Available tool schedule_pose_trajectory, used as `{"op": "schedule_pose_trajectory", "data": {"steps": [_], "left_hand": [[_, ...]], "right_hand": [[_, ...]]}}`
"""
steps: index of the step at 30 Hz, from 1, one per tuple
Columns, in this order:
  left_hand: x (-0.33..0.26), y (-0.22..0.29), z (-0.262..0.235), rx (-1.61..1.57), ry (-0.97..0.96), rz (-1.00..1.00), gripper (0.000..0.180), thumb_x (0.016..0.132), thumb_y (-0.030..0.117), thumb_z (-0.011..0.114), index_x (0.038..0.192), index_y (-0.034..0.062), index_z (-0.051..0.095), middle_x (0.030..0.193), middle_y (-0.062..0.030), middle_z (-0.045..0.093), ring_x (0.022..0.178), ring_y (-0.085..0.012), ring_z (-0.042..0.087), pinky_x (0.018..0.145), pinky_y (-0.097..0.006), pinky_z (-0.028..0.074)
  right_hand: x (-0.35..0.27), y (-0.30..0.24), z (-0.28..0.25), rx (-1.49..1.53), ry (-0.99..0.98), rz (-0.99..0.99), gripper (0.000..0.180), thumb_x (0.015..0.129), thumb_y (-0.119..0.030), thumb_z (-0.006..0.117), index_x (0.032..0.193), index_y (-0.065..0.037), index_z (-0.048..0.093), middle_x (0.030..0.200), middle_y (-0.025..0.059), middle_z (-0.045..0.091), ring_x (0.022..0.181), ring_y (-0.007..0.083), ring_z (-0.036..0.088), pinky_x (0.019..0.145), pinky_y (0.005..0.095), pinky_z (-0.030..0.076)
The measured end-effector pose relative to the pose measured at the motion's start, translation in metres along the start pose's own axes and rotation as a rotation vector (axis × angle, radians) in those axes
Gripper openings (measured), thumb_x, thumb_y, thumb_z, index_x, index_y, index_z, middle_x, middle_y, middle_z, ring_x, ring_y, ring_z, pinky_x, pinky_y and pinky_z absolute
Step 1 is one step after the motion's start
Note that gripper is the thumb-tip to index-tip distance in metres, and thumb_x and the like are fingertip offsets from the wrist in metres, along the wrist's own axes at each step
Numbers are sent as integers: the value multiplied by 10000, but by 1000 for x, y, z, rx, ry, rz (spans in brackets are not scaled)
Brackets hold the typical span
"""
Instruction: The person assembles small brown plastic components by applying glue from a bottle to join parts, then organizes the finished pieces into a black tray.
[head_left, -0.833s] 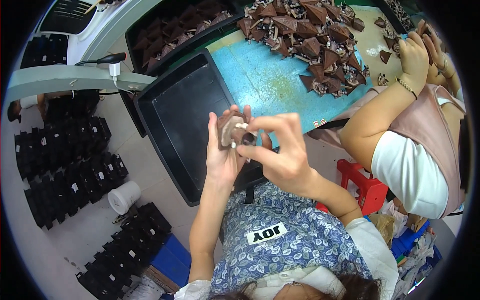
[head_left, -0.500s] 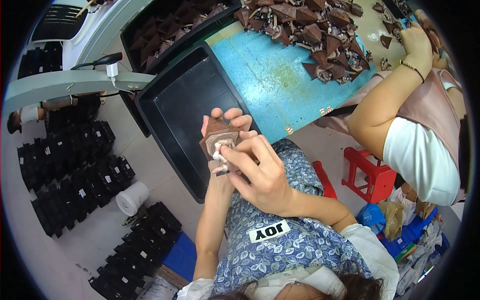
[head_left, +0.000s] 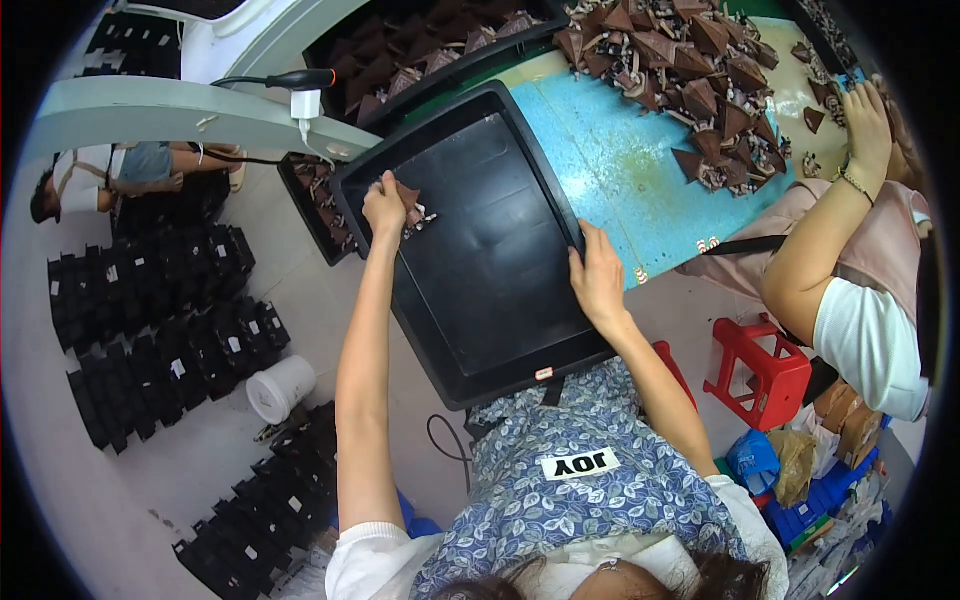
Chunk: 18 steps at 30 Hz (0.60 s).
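Note:
My left hand (head_left: pixel 384 207) is closed around a small figurine (head_left: pixel 411 207) with a brown pointed roof and pale bits at its base. It is at the left side of a large black tray (head_left: pixel 480 225), over the tray's floor; whether the figurine touches that floor I cannot tell. My fingers hide part of it. With my right hand (head_left: pixel 599 275) I grip the tray's right rim, fingers outside and thumb toward the inner side. The tray's near edge lies against my patterned apron (head_left: pixel 570 500).
Many similar brown-roofed figurines (head_left: pixel 690 70) are heaped on a blue work surface (head_left: pixel 600 150). Another black tray (head_left: pixel 430 50) of them stands beyond. A co-worker's arm (head_left: pixel 830 220) is at the right, by a red stool (head_left: pixel 760 375). A white bucket (head_left: pixel 280 388) and stacked black trays (head_left: pixel 160 290) stand left.
My hands have parted from in front of my body. The left carried the figurine to the tray's left side; the right took hold of the right rim. The tray now appears closer to me.

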<state>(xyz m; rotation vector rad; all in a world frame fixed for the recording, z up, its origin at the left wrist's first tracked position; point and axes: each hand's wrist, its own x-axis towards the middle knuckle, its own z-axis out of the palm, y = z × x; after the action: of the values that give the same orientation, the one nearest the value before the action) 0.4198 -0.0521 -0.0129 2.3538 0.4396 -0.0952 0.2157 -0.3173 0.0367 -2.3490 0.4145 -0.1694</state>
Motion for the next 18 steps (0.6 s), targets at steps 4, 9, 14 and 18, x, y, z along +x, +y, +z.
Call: {"op": "schedule_pose_trajectory", "data": {"steps": [4,9,14,18], "left_hand": [[10,5,36,65,140,98,414,925,333,465,933,-58,599,906,-287,621,890,-454,585,789,-497,448],[9,5,17,295,-119,252,455,919,353,477,964,-93,558,992,-303,562,1021,-447,490,897,-484,384],[-78,59,5,205,75,585,726,821,218,638,1344,-95,244,1368,-274,269,1212,-405,352,999,-468,325],[-156,103,31,-235,-413,315,604,836,271,645,1252,-88,394,1205,-226,468,1096,-334,495,958,-398,388]], "right_hand": [[-3,15,-14,93,77,84,368,789,-52,643,1143,0,556,976,200,594,893,364,592,776,402,470],[19,33,-6,101,87,146,494,726,-182,747,1143,-1,551,973,165,603,870,296,596,774,363,480],[176,50,-40,-304,582,46,720,676,-241,786,1243,-2,410,1147,196,487,1015,332,506,839,427,448],[222,86,-31,-455,355,311,699,658,-229,787,1195,16,414,1156,201,469,1027,349,493,842,435,443]]}}
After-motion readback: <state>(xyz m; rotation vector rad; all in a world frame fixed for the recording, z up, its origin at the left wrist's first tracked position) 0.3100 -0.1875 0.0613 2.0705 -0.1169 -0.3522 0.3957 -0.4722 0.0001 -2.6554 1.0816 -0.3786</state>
